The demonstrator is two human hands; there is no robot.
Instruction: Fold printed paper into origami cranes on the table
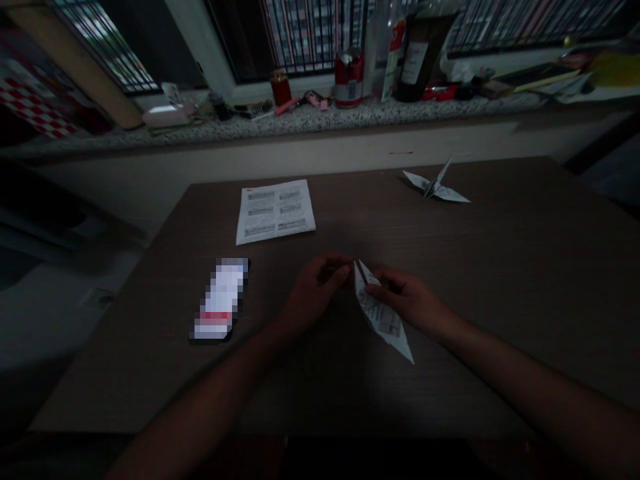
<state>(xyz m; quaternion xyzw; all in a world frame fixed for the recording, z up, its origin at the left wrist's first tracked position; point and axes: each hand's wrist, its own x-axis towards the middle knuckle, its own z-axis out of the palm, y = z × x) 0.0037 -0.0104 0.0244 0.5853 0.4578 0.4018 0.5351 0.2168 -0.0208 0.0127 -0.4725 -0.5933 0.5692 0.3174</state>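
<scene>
A folded piece of printed white paper [383,317], long and pointed with a split at its upper end, is in my hands over the middle of the table. My right hand [407,297] grips its right edge, thumb lying across the front face and fingers behind it. At the upper left tip, the curled fingers of my left hand [320,283] close in a pinch at the paper's edge. The lower point of the paper angles down to the right. Farther back on the right sits a folded paper crane [437,189] with its wings spread.
A flat printed sheet [276,212] lies at the back left of the brown table [500,267]. Nearer, a phone [220,300] with a lit, blurred screen rests on the left. Behind, a granite windowsill [300,120] carries a red can [349,77], bottles and small items.
</scene>
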